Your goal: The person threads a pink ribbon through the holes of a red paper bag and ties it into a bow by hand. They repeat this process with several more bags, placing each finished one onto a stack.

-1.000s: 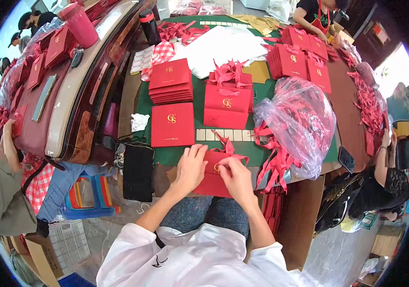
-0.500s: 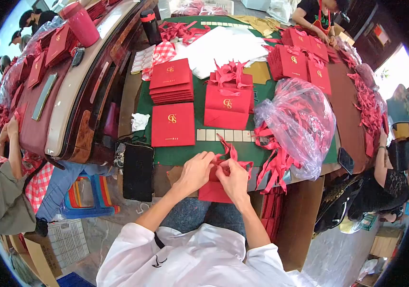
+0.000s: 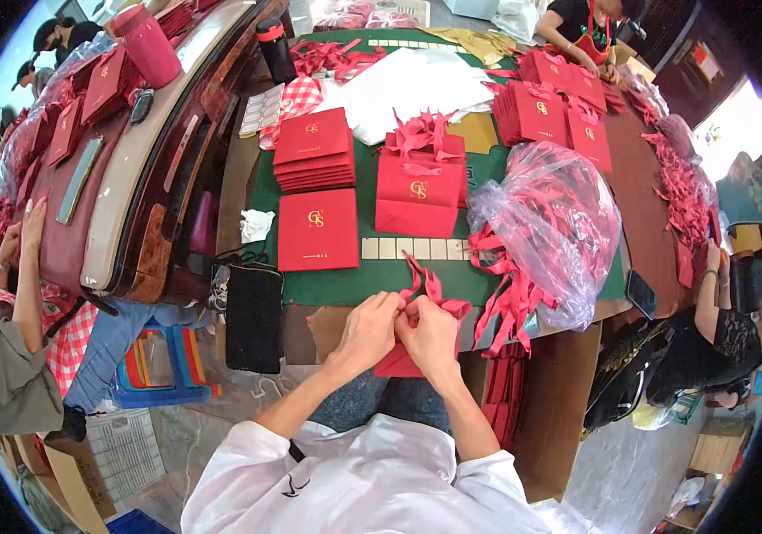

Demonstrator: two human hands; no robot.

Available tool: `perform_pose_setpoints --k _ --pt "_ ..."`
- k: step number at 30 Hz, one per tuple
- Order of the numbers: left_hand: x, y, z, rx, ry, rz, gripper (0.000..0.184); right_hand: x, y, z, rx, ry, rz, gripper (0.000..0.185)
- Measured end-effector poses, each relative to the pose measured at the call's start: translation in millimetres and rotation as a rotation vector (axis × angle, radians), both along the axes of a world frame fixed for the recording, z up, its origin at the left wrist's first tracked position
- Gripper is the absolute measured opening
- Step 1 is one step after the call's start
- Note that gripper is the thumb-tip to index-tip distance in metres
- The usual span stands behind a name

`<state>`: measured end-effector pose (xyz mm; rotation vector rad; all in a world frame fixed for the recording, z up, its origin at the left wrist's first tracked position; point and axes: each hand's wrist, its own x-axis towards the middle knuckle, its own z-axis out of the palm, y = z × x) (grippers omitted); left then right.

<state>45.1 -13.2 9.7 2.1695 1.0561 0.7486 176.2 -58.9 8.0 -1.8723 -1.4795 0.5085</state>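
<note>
My left hand point(image 3: 370, 333) and my right hand point(image 3: 427, 335) meet at the table's front edge, fingers pinched together at the top of a small red bag point(image 3: 398, 363). Red ribbon point(image 3: 433, 289) rises from the bag just behind my right hand. What exactly the fingertips grip is hidden. Beyond them stands a red bag with a gold logo point(image 3: 417, 191), ribbons heaped on top. To its left lie a flat red bag point(image 3: 318, 230) and a stack of red bags point(image 3: 313, 147). A clear plastic sack of red ribbons point(image 3: 550, 205) lies to the right.
Black pouch point(image 3: 254, 318) at the front left edge, crumpled tissue point(image 3: 256, 225) above it. A phone point(image 3: 641, 295) lies at the right edge. Black bottle point(image 3: 276, 52) and white sheets point(image 3: 408, 93) are at the back. Co-workers sit left, right and at the back right.
My hands have drawn together at the bag's top, covering its logo; the ribbon now stands up behind them. The person at the left has moved their hands.
</note>
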Motion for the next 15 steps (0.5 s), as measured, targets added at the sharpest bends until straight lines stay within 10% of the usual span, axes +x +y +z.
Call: perform_pose_setpoints --k 6,15 --pt "-4 5 -8 -0.066 -0.136 0.000 0.010 9 -8 13 -0.009 0.382 0.055 0.013" --pt "-4 8 10 -0.237 -0.045 0.033 0.022 42 9 22 0.011 0.140 0.245 0.013"
